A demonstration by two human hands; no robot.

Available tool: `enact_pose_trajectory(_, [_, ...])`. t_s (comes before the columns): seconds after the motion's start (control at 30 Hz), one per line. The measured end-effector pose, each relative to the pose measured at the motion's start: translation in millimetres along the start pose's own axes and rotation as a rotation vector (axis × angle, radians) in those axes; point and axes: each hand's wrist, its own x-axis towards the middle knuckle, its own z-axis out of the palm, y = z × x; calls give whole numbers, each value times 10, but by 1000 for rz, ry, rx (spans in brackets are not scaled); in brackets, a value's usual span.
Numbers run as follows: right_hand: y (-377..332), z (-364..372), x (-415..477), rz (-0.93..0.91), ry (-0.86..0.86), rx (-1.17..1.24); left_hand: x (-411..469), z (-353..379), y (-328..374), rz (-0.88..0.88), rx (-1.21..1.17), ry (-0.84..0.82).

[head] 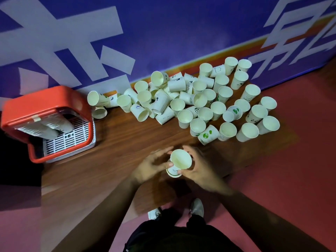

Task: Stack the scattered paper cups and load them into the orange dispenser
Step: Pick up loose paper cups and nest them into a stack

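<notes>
My right grip [198,167] curls round a short nested stack of cream paper cups [181,160], mouths up to take another; my left grip [154,163] touches it, too blurred to judge. Beyond, loose cream cups [205,113] litter the brown wooden surface [127,151], with the boxy orange plastic dispenser [45,99] at left.

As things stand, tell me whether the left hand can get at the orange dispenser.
Probably yes: bare tabletop lies between left hand and orange dispenser, but it holds the stacked cups with the right hand.
</notes>
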Motion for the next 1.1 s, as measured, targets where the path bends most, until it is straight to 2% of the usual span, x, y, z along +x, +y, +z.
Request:
enact_pose_trajectory(0.27, [178, 343, 33, 80, -128, -199, 88, 43, -204, 65, 350, -134])
enact_pose_trajectory(0.37, [213, 450, -32, 57, -65, -213, 105, 16, -259, 93, 423, -142])
enact_pose_trajectory(0.47, [230, 442, -82, 12, 25, -193, 135, -44, -294, 115, 391, -124])
enact_pose_trajectory(0.6, [293, 61, -18, 171, 140, -138, 293, -122, -93, 66, 329, -18])
enact_pose_trajectory(0.77, [662, -587, 132, 234, 319, -243, 672, -43, 271, 72, 390, 39])
enact_pose_trajectory(0.97, [1053, -1179, 511, 291, 344, -392, 1252, 502, 782, 80, 462, -24])
enact_pose_trajectory(1.1, [1239, -1309, 758, 289, 170, -459, 1622, 890, 992, 66, 618, -63])
